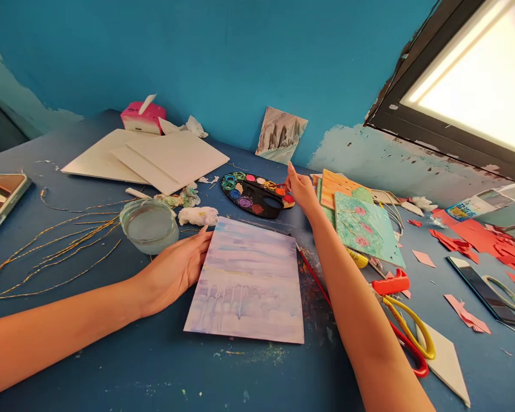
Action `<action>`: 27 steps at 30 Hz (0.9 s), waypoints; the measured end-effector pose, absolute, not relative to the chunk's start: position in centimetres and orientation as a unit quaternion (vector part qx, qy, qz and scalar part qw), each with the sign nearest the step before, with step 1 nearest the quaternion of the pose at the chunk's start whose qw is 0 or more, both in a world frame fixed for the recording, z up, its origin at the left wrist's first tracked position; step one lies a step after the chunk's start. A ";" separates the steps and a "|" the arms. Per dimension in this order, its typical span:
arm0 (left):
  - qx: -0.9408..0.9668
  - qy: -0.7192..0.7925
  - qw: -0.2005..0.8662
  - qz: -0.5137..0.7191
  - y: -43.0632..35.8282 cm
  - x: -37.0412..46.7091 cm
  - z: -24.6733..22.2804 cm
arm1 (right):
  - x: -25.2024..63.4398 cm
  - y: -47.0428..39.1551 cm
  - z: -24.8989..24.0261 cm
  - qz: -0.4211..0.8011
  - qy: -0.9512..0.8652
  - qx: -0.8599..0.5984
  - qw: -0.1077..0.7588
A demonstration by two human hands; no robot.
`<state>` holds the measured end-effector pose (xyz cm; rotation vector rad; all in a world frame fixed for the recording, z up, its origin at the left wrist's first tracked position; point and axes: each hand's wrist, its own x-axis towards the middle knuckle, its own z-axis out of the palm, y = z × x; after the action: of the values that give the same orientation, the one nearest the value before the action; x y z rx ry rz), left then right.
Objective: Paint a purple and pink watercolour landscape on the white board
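Note:
A small canvas [248,280], painted in streaky lilac and pale blue with drips in its lower half, lies in front of me. My left hand [175,272] is at its left edge, thumb outside and fingertips partly hidden at or under the edge. Beyond the canvas sits a black paint palette [257,194] with several wells of colour. Over the palette's right side is my right hand [299,187], fingers closed on a thin paintbrush [280,185] whose tip points into the paints. A glass bowl of cloudy water [150,226] stands just beyond my left hand.
Blank canvases [171,160] and a pink tissue box [143,117] lie at the back left. A red-handled brush [313,274] rests right of the canvas. Beneath and beside my right forearm are scissors [407,326], painted boards [364,229], a phone [484,289] and red paper scraps.

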<state>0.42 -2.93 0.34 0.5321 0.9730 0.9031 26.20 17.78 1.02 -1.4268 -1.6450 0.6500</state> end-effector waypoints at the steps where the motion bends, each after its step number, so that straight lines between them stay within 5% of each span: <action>1: 0.244 0.448 0.755 0.413 -2.9 0.5 0.3 | 26.2 17.8 1.0 0.250 -0.657 -0.567 0.429; 27: 0.227 0.456 0.752 0.419 -2.7 0.6 0.6 | 25.1 16.7 0.9 0.193 -0.647 -0.574 0.464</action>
<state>0.57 -2.74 0.57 0.4949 0.9946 0.9140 25.08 16.72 0.88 -1.4107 -1.5893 0.4744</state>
